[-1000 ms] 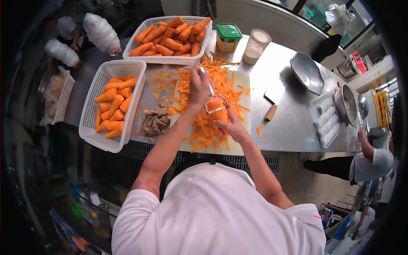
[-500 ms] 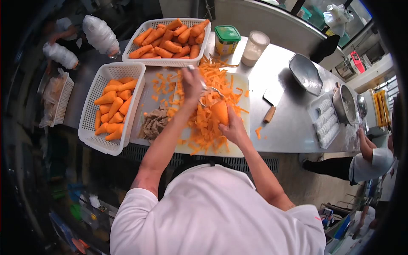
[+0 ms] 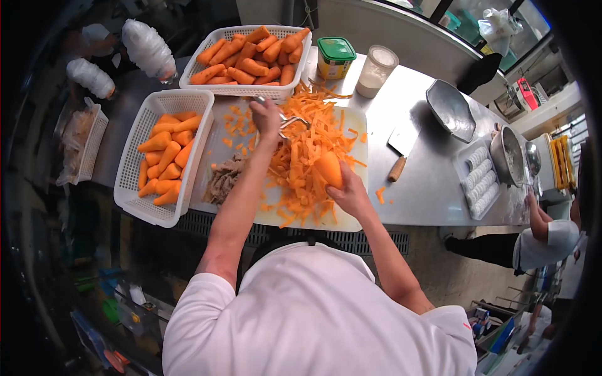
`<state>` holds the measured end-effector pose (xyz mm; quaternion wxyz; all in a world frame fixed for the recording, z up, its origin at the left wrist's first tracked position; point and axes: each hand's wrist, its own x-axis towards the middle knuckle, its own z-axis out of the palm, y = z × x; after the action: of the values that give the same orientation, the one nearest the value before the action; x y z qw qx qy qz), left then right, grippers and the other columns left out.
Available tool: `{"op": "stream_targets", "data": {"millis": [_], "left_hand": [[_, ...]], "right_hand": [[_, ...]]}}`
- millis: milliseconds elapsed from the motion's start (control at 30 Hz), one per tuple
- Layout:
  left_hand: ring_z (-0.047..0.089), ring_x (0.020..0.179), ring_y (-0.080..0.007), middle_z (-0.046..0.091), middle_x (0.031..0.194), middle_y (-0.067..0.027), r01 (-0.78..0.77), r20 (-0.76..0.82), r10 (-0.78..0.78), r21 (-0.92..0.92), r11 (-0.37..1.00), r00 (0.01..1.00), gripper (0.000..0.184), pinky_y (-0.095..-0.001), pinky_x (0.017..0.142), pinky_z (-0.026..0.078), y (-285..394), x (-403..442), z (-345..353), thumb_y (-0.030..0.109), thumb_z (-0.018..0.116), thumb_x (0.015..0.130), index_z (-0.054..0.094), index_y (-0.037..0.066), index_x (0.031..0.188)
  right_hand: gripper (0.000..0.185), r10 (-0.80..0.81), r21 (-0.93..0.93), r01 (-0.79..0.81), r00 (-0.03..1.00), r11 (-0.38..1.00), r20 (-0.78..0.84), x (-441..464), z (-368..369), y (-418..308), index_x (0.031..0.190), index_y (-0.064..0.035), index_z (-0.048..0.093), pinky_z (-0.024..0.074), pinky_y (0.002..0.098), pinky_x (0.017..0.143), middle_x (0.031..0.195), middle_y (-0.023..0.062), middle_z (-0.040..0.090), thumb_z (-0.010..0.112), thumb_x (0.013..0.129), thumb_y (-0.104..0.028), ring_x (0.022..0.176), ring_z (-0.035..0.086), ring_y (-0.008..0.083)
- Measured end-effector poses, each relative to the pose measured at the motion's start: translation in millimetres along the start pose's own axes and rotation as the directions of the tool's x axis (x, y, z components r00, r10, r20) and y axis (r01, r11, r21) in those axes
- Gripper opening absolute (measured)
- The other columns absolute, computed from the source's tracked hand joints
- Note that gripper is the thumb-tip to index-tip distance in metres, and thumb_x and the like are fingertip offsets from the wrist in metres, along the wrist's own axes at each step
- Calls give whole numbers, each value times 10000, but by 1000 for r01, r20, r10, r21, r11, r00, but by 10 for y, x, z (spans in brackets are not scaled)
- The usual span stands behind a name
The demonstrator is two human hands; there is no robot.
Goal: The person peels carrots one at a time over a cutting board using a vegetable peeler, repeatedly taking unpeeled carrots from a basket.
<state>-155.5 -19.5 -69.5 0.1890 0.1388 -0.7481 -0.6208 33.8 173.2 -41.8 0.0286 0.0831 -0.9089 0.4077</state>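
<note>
My left hand [image 3: 267,119] is closed round the handle of a metal peeler [image 3: 292,121], its head pointing right above the shavings. In my right hand [image 3: 352,193] is a peeled carrot [image 3: 327,168], gripped at its near end. The peeler and carrot are apart. Below both hands, a heap of orange carrot peelings [image 3: 300,188] covers much of a pale cutting board [image 3: 357,216]. Left of the board lies a pile of brownish scraps [image 3: 224,182], partly behind my left forearm.
A white basket [image 3: 128,182] of smooth carrots stands left; another basket [image 3: 194,78] of carrots stands behind. Further right are a green-lidded tub [image 3: 335,56], a jar [image 3: 376,72], a wooden-handled cleaver [image 3: 400,147] and a tray of white rolls [image 3: 481,182]. Another person [image 3: 545,235] works at far right.
My left hand has drawn the peeler away from the carrot, up and to the left. The carrot has shifted slightly right and down in my right hand.
</note>
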Motion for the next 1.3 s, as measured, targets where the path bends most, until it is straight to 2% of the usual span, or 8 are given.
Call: {"op": "stream_targets", "data": {"millis": [67,167,300,400,600,800,967,1300], "left_hand": [[562,541,-159,583,693,-71,46,-13,-49,-173,984,999,235,-327,521,468,80,66,-166,244,506,997,423,28,962],[611,624,-185,585,736,-97,191,155,-156,-243,951,975,252,-324,566,488,525,-214,-284,253,488,1002,401,17,992],[599,599,-159,583,733,-95,56,378,54,-274,960,924,238,-330,514,478,415,-712,73,256,468,1015,406,26,997],[597,584,-152,577,713,-87,-51,91,71,-201,978,993,250,-328,493,475,24,-214,99,264,464,1017,408,21,997],[592,566,-173,589,717,-83,56,285,8,-215,975,958,257,-318,508,478,263,-461,87,265,466,1009,423,12,1009],[606,575,-180,598,691,-88,16,200,49,-311,950,979,254,-324,530,479,435,-435,-31,243,493,989,432,-3,985],[609,577,-178,598,721,-86,-3,173,36,-186,983,984,245,-329,516,481,254,-249,31,238,477,1007,435,-2,1026],[610,601,-189,606,804,-111,156,57,-147,-236,959,988,246,-338,556,500,319,27,-154,232,493,982,427,-3,1016]], "right_hand": [[604,283,563,-426,902,708,325,-61,-180,-152,1380,-62,389,527,368,649,967,126,651,689,858,-101,787,656,241],[605,244,851,-409,908,329,341,-47,-172,-270,1403,-87,362,476,276,558,942,52,614,695,900,-137,691,586,115],[649,270,771,-446,894,455,358,78,142,-88,1440,-106,348,430,241,499,845,26,552,686,886,-92,568,509,96],[645,213,746,-455,890,487,404,23,160,-82,1433,-102,355,415,234,477,836,23,549,678,877,-66,565,510,91],[671,218,643,-383,921,663,324,85,167,-55,1460,-105,342,423,235,481,876,21,572,645,864,-50,566,504,87],[749,127,350,-165,983,922,130,27,219,54,1489,-86,309,515,311,704,1107,114,617,648,821,-63,824,606,199],[724,164,233,-192,977,953,135,54,100,-143,1442,-41,354,476,364,908,1187,189,623,648,781,-49,990,616,318],[687,43,155,-46,999,987,19,63,9,-131,1392,-28,385,515,369,807,1075,166,651,700,785,-86,936,648,319]]}}
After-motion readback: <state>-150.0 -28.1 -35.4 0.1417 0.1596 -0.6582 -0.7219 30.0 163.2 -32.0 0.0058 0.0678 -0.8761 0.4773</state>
